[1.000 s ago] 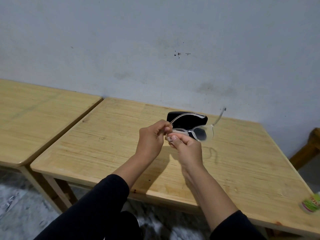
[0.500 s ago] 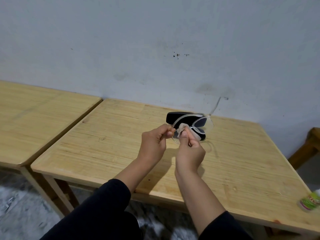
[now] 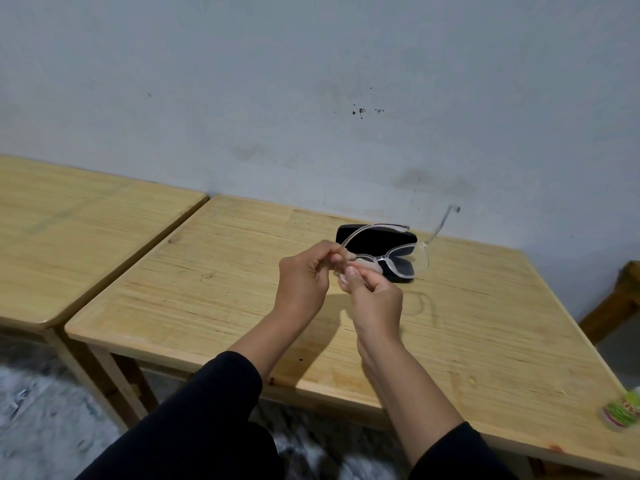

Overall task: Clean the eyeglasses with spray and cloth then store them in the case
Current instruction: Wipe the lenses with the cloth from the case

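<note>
Holding clear-framed glasses point(image 3: 398, 263) above the wooden table point(image 3: 214, 299), just in front of the black case point(image 3: 367, 239) lying at 12 o'clock. Left hand point(image 3: 304, 282) pinching the frame's left end, fingers together; right hand point(image 3: 375, 299) clamping a lens, cloth not discernible. Green-labelled bottle point(image 3: 621, 408) lying at 4 o'clock.

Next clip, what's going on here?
A person is cleaning clear-framed glasses, held above a wooden table. The left hand pinches the frame at one end, while the right hand presses what looks like a small pale cloth against a lens. Both temples are unfolded. A black case lies shut on the table behind the glasses. A green-labelled bottle, probably the spray, lies at the table's right edge.
</note>
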The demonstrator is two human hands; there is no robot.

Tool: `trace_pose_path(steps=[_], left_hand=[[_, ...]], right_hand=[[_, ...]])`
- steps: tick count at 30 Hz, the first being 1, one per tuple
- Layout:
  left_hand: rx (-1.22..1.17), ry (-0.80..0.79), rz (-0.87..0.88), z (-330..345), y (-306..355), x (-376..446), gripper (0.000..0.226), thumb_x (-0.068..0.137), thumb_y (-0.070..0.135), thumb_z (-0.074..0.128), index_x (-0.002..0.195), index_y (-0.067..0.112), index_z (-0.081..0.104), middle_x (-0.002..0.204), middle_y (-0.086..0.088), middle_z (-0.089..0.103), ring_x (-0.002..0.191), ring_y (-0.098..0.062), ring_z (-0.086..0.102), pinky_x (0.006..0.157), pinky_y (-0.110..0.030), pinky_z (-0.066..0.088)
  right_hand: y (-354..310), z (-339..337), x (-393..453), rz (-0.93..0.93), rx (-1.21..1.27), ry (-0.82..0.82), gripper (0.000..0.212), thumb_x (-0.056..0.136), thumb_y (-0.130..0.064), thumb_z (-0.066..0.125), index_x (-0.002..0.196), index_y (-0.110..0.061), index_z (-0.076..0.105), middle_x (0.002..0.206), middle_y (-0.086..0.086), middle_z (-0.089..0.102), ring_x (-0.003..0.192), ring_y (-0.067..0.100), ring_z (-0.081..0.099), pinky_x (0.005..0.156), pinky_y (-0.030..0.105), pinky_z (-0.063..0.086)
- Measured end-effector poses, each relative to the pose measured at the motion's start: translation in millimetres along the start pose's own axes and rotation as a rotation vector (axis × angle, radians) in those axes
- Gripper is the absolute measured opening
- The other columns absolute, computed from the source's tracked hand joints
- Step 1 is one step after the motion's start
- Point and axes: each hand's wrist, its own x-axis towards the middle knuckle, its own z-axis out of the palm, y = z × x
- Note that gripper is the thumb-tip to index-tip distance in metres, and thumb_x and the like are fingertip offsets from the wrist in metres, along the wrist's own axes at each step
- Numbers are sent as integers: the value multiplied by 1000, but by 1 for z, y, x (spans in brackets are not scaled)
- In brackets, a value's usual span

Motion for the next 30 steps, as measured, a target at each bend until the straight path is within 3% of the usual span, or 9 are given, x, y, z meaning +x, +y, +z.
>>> trace_pose_path(steps=[3,7,14,22,27,30], left_hand=[[0,14,-11,-6,-6,3,29,82,-12,51,83,11,69,80,6,70,75,15,60,68,-3,45],[0,32,-30,-17,-17,3,28,82,-12,53,83,12,69,81,-3,73,76,5,65,70,-9,50],[91,113,-2,-49,-31,6,24,82,-6,59,85,14,72,81,10,69,77,12,62,74,-9,50],[293,189,30,-125,-66,3,17,80,-4,63,88,8,73,91,2,71,83,19,59,79,-4,45],[396,145,-30,-167,-84,-15,22,78,-7,64,93,8,71,93,-2,71,82,1,65,84,-7,47],[426,114,-66,-179,-91,-23,24,78,-6,64,94,11,70,96,-4,70,81,-9,67,83,-26,56]], right_hand=[[-2,-2,1,26,-32,-126,15,89,-11,59,90,-17,73,80,-9,71,63,-5,64,61,9,48],[-1,-2,4,88,-69,-221,22,88,-7,60,75,-22,72,84,-3,74,79,12,67,78,23,52],[7,-1,0,152,-60,-162,17,88,-9,61,89,-21,73,91,-3,73,89,11,68,90,34,53],[20,-3,-6,217,-96,-147,14,90,-15,58,91,-22,71,96,-3,71,96,15,65,97,41,49],[24,1,-13,268,-63,-180,19,91,-10,55,83,-23,67,91,-3,70,90,11,66,97,41,49],[29,5,-14,296,-50,-189,19,91,-9,55,83,-21,67,96,0,70,93,13,66,98,41,49]])
